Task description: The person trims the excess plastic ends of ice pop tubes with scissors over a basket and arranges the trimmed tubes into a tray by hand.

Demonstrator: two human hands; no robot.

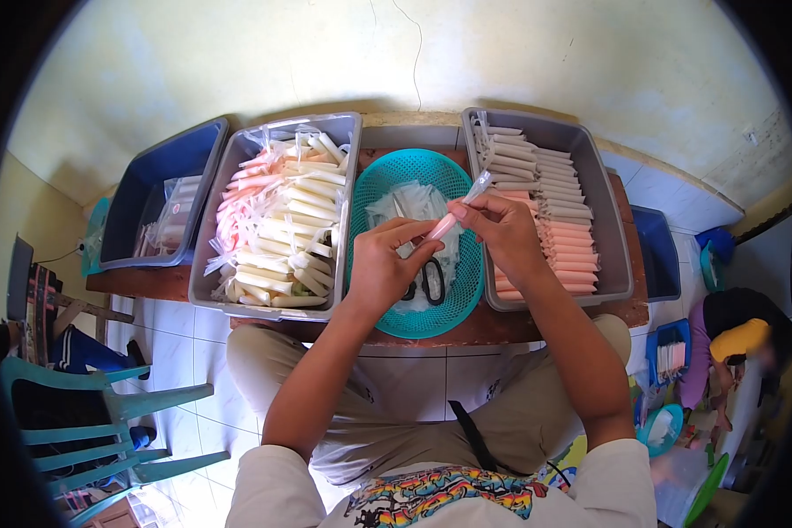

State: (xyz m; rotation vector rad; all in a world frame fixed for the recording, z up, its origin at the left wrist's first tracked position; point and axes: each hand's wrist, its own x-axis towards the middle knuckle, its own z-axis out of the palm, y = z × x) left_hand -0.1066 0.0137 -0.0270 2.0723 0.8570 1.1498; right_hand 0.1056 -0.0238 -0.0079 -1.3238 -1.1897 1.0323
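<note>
Above the turquoise basket (365, 304), a pink ice pop (443, 226) in a clear plastic sleeve is held between my two hands. My left hand (385, 264) pinches its lower end. The fingers of my right hand (505, 231) close around its upper part, where the loose plastic end sticks out. Beneath them, clear plastic offcuts (449, 264) lie in the basket, along with scissors (432, 283) with black handles. The blades are partly hidden by my left hand and the plastic.
Left of the basket, a grey tub (350, 202) holds cream and pink ice pops with loose ends. A second grey tub (620, 238) on the right has brownish and pink ones in rows. Blue tubs (119, 207) flank both. A green chair (163, 400) stands left; another person (737, 330) sits right.
</note>
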